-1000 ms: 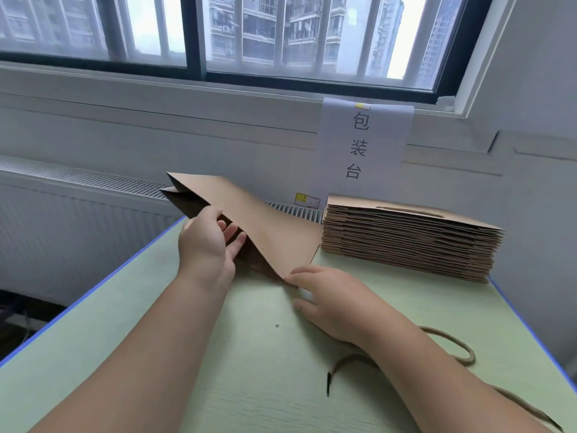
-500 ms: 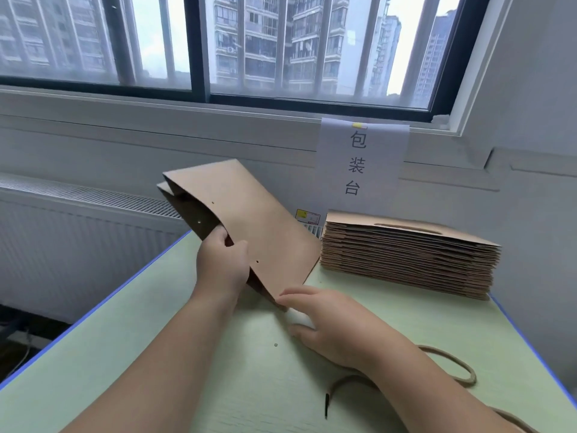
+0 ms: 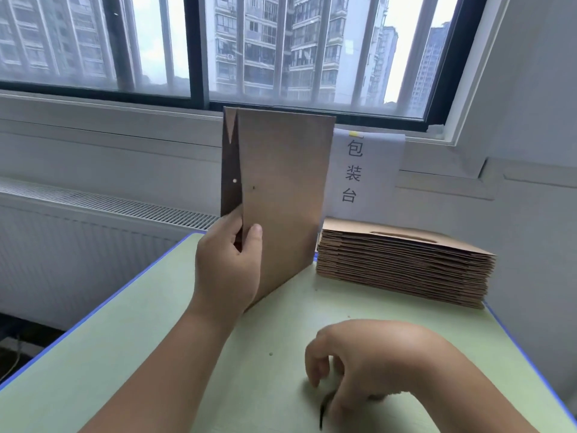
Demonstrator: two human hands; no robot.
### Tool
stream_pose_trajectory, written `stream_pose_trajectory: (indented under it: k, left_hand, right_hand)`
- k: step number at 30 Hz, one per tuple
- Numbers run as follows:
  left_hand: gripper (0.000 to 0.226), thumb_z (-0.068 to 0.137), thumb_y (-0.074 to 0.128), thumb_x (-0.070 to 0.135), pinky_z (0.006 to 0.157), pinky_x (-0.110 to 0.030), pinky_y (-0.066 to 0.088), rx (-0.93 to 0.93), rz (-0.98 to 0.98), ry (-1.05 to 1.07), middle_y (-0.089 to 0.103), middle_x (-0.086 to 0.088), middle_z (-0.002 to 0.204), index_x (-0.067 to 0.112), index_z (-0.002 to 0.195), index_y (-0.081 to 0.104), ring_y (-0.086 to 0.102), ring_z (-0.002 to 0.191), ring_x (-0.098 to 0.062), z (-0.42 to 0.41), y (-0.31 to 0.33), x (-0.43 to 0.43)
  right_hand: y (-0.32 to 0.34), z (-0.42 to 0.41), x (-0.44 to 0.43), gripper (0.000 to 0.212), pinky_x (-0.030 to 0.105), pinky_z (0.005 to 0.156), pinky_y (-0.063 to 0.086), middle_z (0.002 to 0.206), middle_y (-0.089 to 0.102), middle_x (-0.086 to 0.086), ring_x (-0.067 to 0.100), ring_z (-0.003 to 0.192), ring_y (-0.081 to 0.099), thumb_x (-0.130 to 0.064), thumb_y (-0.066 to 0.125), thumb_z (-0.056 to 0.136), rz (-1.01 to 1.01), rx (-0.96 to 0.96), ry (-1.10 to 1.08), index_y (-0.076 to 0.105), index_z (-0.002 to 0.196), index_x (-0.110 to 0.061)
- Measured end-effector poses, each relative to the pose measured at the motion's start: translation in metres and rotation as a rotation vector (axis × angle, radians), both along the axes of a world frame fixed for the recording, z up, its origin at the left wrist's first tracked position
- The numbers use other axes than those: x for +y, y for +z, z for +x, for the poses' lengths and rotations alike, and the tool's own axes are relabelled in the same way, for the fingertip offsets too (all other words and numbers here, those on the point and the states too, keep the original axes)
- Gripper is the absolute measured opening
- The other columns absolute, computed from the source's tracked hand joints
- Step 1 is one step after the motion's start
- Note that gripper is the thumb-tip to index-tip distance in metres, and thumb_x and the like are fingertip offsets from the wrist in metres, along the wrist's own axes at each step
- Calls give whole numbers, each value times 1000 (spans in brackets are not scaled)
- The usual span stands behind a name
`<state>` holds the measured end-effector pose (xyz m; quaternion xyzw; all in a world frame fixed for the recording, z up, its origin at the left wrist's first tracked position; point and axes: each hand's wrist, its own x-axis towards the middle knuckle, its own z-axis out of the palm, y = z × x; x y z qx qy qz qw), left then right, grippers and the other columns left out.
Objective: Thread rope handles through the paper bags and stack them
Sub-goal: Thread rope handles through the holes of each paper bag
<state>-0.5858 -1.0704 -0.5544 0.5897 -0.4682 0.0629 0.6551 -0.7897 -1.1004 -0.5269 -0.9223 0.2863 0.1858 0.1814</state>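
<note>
My right hand [image 3: 359, 364], nearer than the stack [image 3: 402, 267]: fingers curled over rope end [image 3: 321, 415], grip unclear | my left hand [image 3: 228, 264] pinches bag [image 3: 281, 198] upright just left of stack | I should steady bag, feed rope end through punched hole [image 3: 234, 180].

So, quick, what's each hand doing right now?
Left hand: grips the upright paper bag by its edge.
Right hand: fingers curled over the rope end; whether it holds it cannot be told.

bag [image 3: 281, 198]: plain kraft brown (inner fold much darker)
stack [image 3: 402, 267]: same brown, edges finely lined
table [image 3: 156, 370]: pale green, blue rim
sign [image 3: 377, 195]: white, black characters, yellow tab on top
</note>
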Motion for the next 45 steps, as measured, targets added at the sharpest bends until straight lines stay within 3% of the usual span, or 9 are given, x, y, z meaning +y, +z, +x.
stream_pose_trajectory:
  k: [6, 10, 16, 21, 26, 30, 34, 40, 45]
  left_hand:
    - [37, 95, 55, 32, 58, -34, 30, 36, 6, -23, 41, -9, 65, 2, 74, 47, 38, 64, -27, -2, 0, 2]
    - [34, 95, 53, 32, 54, -39, 32, 45, -3, -28, 38, -10, 61, 7, 73, 46, 40, 59, -34, -2, 4, 3]
    - [20, 97, 52, 30, 53, -38, 42, 20, -45, -52, 47, -5, 61, 20, 84, 63, 45, 57, -27, -11, 9, 8]
    - [28, 100, 54, 25, 52, -29, 31, -44, -79, -55, 36, 9, 57, 24, 72, 48, 36, 54, -14, -16, 10, 11]
    - [33, 99, 54, 13, 55, -27, 26, -79, -187, 48, 29, 9, 62, 20, 70, 40, 30, 58, -14, -13, 18, 20]
    - [35, 98, 50, 6, 57, -26, 26, -103, -254, 61, 30, 9, 63, 29, 73, 43, 32, 60, -16, -13, 28, 28]
    - [24, 99, 49, 9, 56, -33, 29, -82, -281, 59, 37, -2, 63, 1, 76, 51, 35, 62, -20, -12, 26, 30]
    - [25, 98, 49, 17, 58, -43, 35, 8, -236, -57, 49, -14, 67, -1, 82, 55, 43, 64, -28, -23, 19, 21]
    - [16, 97, 54, 20, 54, -37, 40, 38, -154, -215, 54, -4, 66, 21, 82, 57, 49, 60, -24, -36, 10, 13]
  right_hand:
    - [-14, 8, -1, 14, 31, 62, 50, 94, 67, -8, 16, 81, 67, -27, 69, 82, -124, 31, 38, 69, 96, -29]
    - [-14, 3, -7, 7, 24, 46, 37, 75, 61, -6, -1, 47, 52, -20, 58, 84, -167, -26, -38, 61, 86, -26]
    - [-30, 9, -17, 22, 26, 63, 47, 83, 66, -16, 3, 67, 54, -15, 55, 88, -85, -481, -173, 57, 86, -37]
    - [-31, 15, -16, 20, 14, 52, 35, 65, 63, -12, 3, 48, 47, -8, 63, 92, 72, -796, -244, 74, 91, -25]
    - [-33, 15, -16, 18, 16, 46, 30, 55, 51, -11, 6, 43, 40, -6, 64, 91, 72, -950, -271, 69, 81, -21]
    - [-36, 15, -21, 13, 39, 52, 40, 64, 58, 5, 22, 57, 47, -12, 61, 83, 11, -1083, -280, 66, 80, -24]
    - [-38, 15, -23, 9, 45, 56, 44, 66, 58, 8, 33, 63, 51, -17, 60, 81, -12, -1148, -283, 65, 78, -24]
    - [-34, 18, -19, 23, 29, 54, 37, 65, 55, 11, 10, 58, 44, 3, 65, 87, 39, -1247, -253, 67, 78, -19]
    - [-24, 20, -16, 25, 35, 58, 45, 69, 63, 6, 24, 62, 55, 2, 68, 89, -59, -1418, -256, 68, 80, -21]
